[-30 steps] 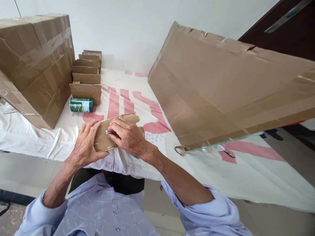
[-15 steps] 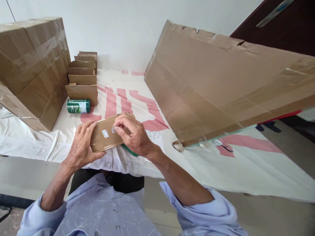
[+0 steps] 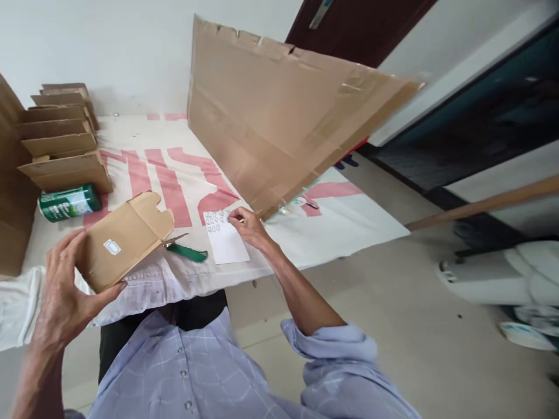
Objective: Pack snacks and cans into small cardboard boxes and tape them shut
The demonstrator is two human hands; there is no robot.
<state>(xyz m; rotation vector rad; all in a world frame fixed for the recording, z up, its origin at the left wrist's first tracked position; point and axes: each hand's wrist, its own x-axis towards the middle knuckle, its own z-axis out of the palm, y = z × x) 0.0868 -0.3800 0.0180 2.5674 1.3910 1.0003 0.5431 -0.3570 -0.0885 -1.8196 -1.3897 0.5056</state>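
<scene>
My left hand (image 3: 70,285) grips one end of a small cardboard box (image 3: 126,238), thumb along the near edge and fingers on the far side. A blue-bordered white label is stuck on the box's top face, and an end flap with a notched edge points right. My right hand (image 3: 248,226) is at the upper right of a white sheet of stickers (image 3: 227,238), its thumb and fingers pinched together; whatever they hold is hidden. Between box and sheet lies a green-handled cutting tool (image 3: 187,251), its metal end beside the box.
A green can (image 3: 70,202) lies on its side by a row of folded cardboard boxes (image 3: 65,139) at the left. Larger cartons (image 3: 11,180) stand at the far left edge. A big cardboard panel (image 3: 271,110) leans across the back of the cloth-covered table (image 3: 332,233).
My right hand has left the box's top and moved right to the sticker sheet. The view has turned right, uncovering the box's flap, the cutting tool and the sheet.
</scene>
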